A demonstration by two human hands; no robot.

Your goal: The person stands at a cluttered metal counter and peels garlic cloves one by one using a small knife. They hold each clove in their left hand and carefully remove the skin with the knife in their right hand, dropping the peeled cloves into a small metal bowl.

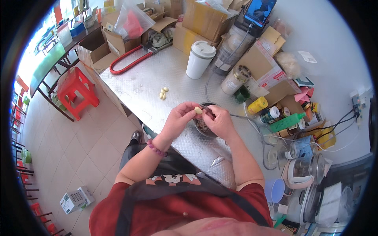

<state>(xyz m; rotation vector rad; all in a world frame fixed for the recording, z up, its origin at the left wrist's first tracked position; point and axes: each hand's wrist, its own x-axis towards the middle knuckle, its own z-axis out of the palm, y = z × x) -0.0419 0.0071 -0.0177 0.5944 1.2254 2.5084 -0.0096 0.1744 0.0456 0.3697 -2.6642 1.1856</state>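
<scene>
My left hand (180, 118) holds a small pale yellow piece, which looks like a peeled garlic clove (198, 110), between thumb and fingertips. Close against it, my right hand (218, 121) grips a small dark tool, perhaps a knife (205, 108), largely hidden by the fingers. Both hands are above the near side of a round metal bowl (197, 129) with brownish bits in it. Several similar pale cloves (163, 93) lie in a small group on the silvery tabletop (141, 97), beyond my left hand.
A white lidded cup (200, 60) and a red U-shaped lock (127, 60) stand or lie at the back, before cardboard boxes (203, 20). Jars, a green bottle (286, 122) and cables crowd the right side. A red stool (76, 91) stands on the floor at left.
</scene>
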